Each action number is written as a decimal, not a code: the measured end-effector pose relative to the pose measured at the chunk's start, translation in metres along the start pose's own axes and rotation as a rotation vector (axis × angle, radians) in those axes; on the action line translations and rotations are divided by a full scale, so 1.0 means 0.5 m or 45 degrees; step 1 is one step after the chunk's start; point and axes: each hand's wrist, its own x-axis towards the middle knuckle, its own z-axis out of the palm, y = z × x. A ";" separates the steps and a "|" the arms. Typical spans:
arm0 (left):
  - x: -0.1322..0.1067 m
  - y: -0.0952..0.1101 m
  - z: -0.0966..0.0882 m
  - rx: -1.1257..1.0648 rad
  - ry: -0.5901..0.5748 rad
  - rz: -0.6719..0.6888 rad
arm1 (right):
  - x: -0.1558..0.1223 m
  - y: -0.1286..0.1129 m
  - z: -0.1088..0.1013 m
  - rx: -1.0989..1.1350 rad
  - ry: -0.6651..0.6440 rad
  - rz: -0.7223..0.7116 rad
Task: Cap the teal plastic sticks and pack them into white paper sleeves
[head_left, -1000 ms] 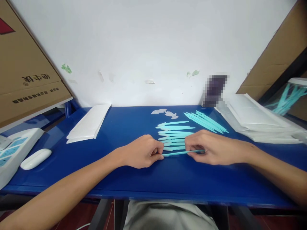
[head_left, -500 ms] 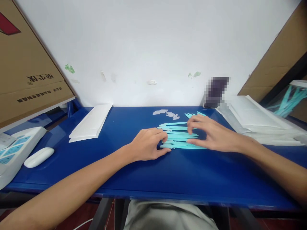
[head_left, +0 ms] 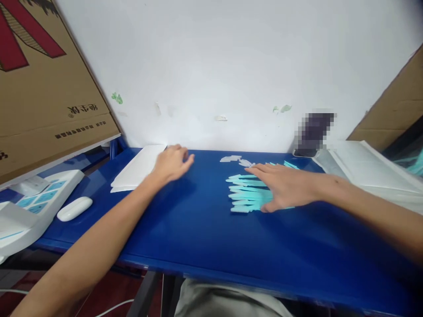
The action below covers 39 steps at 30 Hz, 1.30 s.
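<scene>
Several thin turquoise plastic sticks (head_left: 246,195), which look like eyebrow razors, lie side by side in a row on the blue table (head_left: 198,237). My right hand (head_left: 280,182) rests over their right part, fingers stretched out and thumb apart, hiding some of them. Away to the left, my left hand (head_left: 173,163) is at the right edge of a stack of white flat sleeves (head_left: 137,169). Its fingers are loosely bent with the thumb apart, and I see nothing in it. Small clear pieces (head_left: 231,158) lie behind the razors, near the wall.
A phone (head_left: 313,134), blurred out, leans on the wall. White padded envelopes (head_left: 366,167) are piled at the right. On the left are a white mouse-shaped object (head_left: 75,208), a white tray with blue labels (head_left: 46,193) and a large cardboard box (head_left: 49,88).
My left hand has left the razors and moved left and back to the white sleeves. My right hand has straightened its fingers over the razors. The view has shifted slightly left.
</scene>
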 end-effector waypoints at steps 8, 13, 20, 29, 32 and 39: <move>0.011 -0.215 0.022 0.133 -0.429 -0.837 | 0.056 -0.027 -0.034 0.049 -0.188 -0.006; 0.006 -0.212 0.033 0.068 -0.404 -0.827 | 0.042 -0.055 -0.016 -0.029 -0.135 -0.086; 0.003 -0.202 0.005 0.091 -0.126 -0.714 | 0.022 -0.063 0.034 -0.239 0.095 -0.287; -0.026 0.032 -0.057 -0.239 0.330 0.047 | 0.001 -0.037 0.094 -0.006 0.407 -0.262; -0.050 0.089 -0.040 -0.366 0.269 0.236 | 0.005 -0.032 0.097 0.531 0.612 -0.225; -0.075 0.123 -0.014 -0.437 0.092 0.312 | 0.017 -0.040 0.091 1.808 0.832 -0.225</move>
